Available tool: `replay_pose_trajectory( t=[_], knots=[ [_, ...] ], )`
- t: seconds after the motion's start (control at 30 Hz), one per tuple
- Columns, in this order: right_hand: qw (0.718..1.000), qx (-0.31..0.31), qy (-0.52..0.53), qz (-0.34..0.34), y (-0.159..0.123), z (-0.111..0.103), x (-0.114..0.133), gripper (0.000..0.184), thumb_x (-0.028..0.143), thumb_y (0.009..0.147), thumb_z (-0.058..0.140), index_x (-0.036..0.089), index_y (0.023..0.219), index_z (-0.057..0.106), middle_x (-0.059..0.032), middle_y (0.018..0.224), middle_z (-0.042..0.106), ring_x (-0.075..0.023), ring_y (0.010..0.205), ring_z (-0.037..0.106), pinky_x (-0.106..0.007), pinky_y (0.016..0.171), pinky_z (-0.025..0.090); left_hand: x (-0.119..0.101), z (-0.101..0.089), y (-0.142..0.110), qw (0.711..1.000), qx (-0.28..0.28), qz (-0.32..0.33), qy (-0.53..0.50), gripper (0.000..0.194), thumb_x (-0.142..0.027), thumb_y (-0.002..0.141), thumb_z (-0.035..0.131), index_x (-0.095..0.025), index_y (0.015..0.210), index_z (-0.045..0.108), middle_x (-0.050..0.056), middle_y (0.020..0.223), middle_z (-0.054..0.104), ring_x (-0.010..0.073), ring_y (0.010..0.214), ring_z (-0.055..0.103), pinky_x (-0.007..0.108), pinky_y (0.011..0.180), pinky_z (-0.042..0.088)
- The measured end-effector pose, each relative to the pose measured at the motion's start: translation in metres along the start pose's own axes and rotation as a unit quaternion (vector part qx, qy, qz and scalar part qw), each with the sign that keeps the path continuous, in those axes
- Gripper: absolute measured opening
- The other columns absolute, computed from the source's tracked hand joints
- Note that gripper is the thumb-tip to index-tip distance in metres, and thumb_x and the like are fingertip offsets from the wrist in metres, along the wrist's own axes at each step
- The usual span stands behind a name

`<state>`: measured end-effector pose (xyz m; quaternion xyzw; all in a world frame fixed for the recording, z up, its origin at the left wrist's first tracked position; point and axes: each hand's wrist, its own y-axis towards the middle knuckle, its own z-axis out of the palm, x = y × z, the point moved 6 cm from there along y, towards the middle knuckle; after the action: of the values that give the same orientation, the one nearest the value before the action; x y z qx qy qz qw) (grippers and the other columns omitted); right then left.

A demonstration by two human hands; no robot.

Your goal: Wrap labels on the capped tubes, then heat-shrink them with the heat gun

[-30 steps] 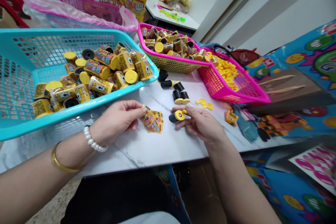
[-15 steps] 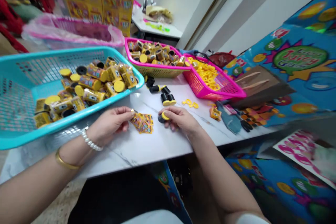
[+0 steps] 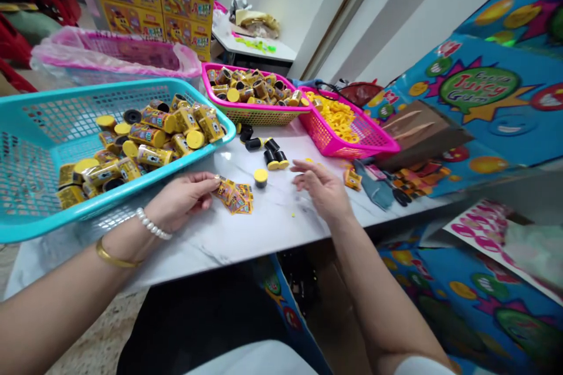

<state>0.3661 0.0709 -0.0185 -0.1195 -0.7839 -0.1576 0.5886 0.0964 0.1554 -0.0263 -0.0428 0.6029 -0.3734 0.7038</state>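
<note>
My left hand point(image 3: 182, 199) rests on the white marble table point(image 3: 246, 234), its fingertips pinched on the edge of a small stack of yellow stickers point(image 3: 236, 197). My right hand point(image 3: 323, 187) hovers just above the table with fingers spread and nothing in it. A black canister with a yellow cap point(image 3: 261, 177) stands upright on the table between the two hands. Several more black canisters point(image 3: 268, 152) lie just behind it.
A turquoise basket point(image 3: 53, 211) with several labelled yellow canisters sits at the left. Two pink baskets stand behind: one point(image 3: 259, 114) with canisters, one point(image 3: 356, 143) with yellow rings. Loose stickers point(image 3: 352, 179), a brown paper bag point(image 3: 422, 135) and colourful cartons lie right.
My right hand has let go of the yellow-capped canister, which now stands on the table, and the hand has opened and moved right. My left hand stays on the stickers.
</note>
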Motion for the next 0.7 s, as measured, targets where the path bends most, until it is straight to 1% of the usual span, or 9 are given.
replay_pose_trajectory(
  t=[0.03, 0.07, 0.17, 0.2, 0.27, 0.37, 0.53, 0.63, 0.7],
  knots=[
    [0.998, -0.024, -0.044, -0.024, -0.010, -0.009, 0.002, 0.035, 0.046, 0.081, 0.069, 0.024, 0.107, 0.073, -0.0050, 0.100, 0.071, -0.0129, 0.072, 0.063, -0.029, 0.065, 0.055, 0.000, 0.000, 0.000, 1.000, 0.001, 0.004, -0.002, 0.013, -0.011, 0.086, 0.062, -0.012, 0.073, 0.062, -0.003, 0.048, 0.048, 0.0039, 0.037, 0.039, 0.012, 0.036, 0.021],
    [0.995, -0.019, -0.092, -0.035, -0.021, -0.012, 0.001, 0.029, 0.042, 0.080, 0.072, 0.024, 0.102, 0.075, -0.0041, 0.094, 0.071, -0.0133, 0.070, 0.062, -0.029, 0.065, 0.054, 0.000, -0.001, 0.001, 1.000, 0.001, 0.007, -0.003, 0.012, -0.012, 0.085, 0.062, -0.012, 0.073, 0.063, -0.003, 0.048, 0.048, 0.0039, 0.037, 0.039, 0.012, 0.036, 0.021],
    [0.975, 0.062, -0.202, -0.073, -0.055, -0.003, -0.004, 0.012, 0.033, 0.081, 0.073, 0.023, 0.086, 0.076, -0.0049, 0.088, 0.070, -0.0178, 0.078, 0.065, -0.032, 0.071, 0.054, 0.001, -0.001, 0.001, 1.000, 0.004, 0.010, 0.000, 0.009, -0.014, 0.082, 0.067, -0.012, 0.074, 0.063, -0.004, 0.048, 0.048, 0.0040, 0.037, 0.039, 0.013, 0.037, 0.020],
    [0.967, 0.071, -0.225, -0.093, -0.063, 0.001, -0.005, 0.011, 0.032, 0.083, 0.071, 0.023, 0.084, 0.076, -0.0056, 0.088, 0.069, -0.0189, 0.081, 0.066, -0.033, 0.074, 0.054, 0.002, -0.001, 0.002, 1.000, 0.007, 0.009, 0.003, 0.009, -0.016, 0.080, 0.069, -0.012, 0.074, 0.063, -0.004, 0.048, 0.048, 0.0040, 0.037, 0.039, 0.013, 0.037, 0.020],
    [0.956, 0.058, -0.259, -0.129, -0.071, 0.005, -0.005, 0.012, 0.030, 0.089, 0.066, 0.023, 0.084, 0.075, -0.0061, 0.089, 0.069, -0.0197, 0.084, 0.068, -0.035, 0.077, 0.055, 0.003, 0.002, 0.002, 1.000, 0.017, 0.007, 0.008, 0.012, -0.018, 0.077, 0.073, -0.012, 0.074, 0.062, -0.004, 0.048, 0.049, 0.0039, 0.038, 0.040, 0.013, 0.038, 0.021],
    [0.937, 0.054, -0.308, -0.155, -0.069, 0.007, -0.004, 0.015, 0.030, 0.091, 0.061, 0.025, 0.087, 0.074, -0.0061, 0.092, 0.071, -0.0204, 0.085, 0.070, -0.035, 0.079, 0.057, 0.004, 0.004, 0.003, 1.000, 0.023, -0.004, 0.013, 0.017, -0.019, 0.073, 0.076, -0.012, 0.074, 0.062, -0.004, 0.051, 0.052, 0.0038, 0.040, 0.042, 0.013, 0.040, 0.023],
    [0.898, 0.041, -0.393, -0.195, -0.063, 0.002, 0.005, 0.019, 0.030, 0.092, 0.053, 0.025, 0.090, 0.072, -0.0067, 0.093, 0.073, -0.0225, 0.085, 0.073, -0.035, 0.077, 0.061, 0.002, 0.001, 0.004, 1.000, 0.010, -0.003, 0.021, 0.015, -0.020, 0.075, 0.073, -0.013, 0.074, 0.061, -0.004, 0.046, 0.051, 0.0041, 0.038, 0.038, 0.015, 0.038, 0.016],
    [0.867, 0.015, -0.421, -0.265, -0.064, -0.005, -0.001, 0.019, 0.028, 0.090, 0.052, 0.027, 0.084, 0.069, -0.0059, 0.087, 0.075, -0.0236, 0.078, 0.075, -0.033, 0.070, 0.063, 0.006, 0.001, 0.003, 1.000, 0.004, -0.002, 0.029, 0.016, -0.023, 0.072, 0.075, -0.013, 0.073, 0.062, -0.003, 0.047, 0.053, 0.0052, 0.037, 0.040, 0.017, 0.038, 0.019],
    [0.850, 0.021, -0.425, -0.311, -0.052, -0.005, -0.013, 0.013, 0.027, 0.085, 0.056, 0.030, 0.083, 0.069, -0.0040, 0.083, 0.075, -0.0230, 0.070, 0.075, -0.030, 0.062, 0.063, 0.010, 0.003, 0.008, 1.000, 0.009, 0.006, 0.023, 0.018, -0.024, 0.068, 0.076, -0.014, 0.071, 0.061, -0.002, 0.051, 0.057, 0.0054, 0.038, 0.043, 0.018, 0.038, 0.021]
  ],
)
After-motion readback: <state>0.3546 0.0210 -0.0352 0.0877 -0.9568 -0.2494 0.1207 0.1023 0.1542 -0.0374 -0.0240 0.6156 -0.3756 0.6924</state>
